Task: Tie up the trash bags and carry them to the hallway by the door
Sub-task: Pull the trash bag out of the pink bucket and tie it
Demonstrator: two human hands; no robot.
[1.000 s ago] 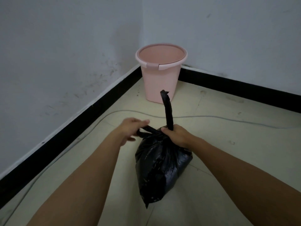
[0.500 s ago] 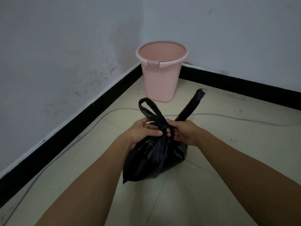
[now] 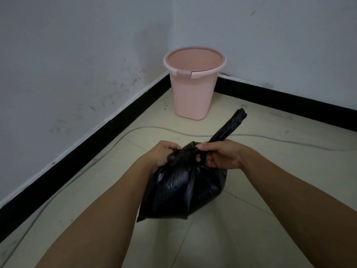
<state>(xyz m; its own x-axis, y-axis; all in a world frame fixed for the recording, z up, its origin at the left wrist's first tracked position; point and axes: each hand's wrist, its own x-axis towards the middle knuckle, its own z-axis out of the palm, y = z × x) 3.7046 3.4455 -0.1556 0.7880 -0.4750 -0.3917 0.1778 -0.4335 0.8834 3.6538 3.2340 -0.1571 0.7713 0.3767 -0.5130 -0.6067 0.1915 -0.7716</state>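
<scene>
On the tiled floor [image 3: 251, 238] near the room's corner, the black bag [image 3: 185, 192] sat low in front of the person, its bulged body between the two forearms and well short of the pink bin [image 3: 193, 88], which stood against the baseboard [image 3: 77, 167]. Left hand [image 3: 160, 155] was closed on the gathered plastic at the left of the bag's neck [image 3: 185, 153]; right hand [image 3: 222, 155] was closed on the right of the neck, with one twisted tail [image 3: 229, 126] sticking up and away past its knuckles. Both grips touched the bunched neck; whether a knot was already seated there could not be told, the fingers covered it. Judgement: film was thin, soft and glossy, creased all over, so likely slippery when pinched flat and better held as a twisted rope. The body slumped wide onto the floor and kept no shape of its own, which suggests a modest, loose load, light enough for one hand. No sharp bulges showed through the film, though the far side was hidden. Best hold for carrying would be the neck just above the bulge, below any knot, with the fist wrapped round it; the free tail would serve for cinching but looked too thin to bear the weight. A grey cable [image 3: 270, 136] lay across the floor beyond the bag, a possible snag when lifting away. No door or hallway was in view.
</scene>
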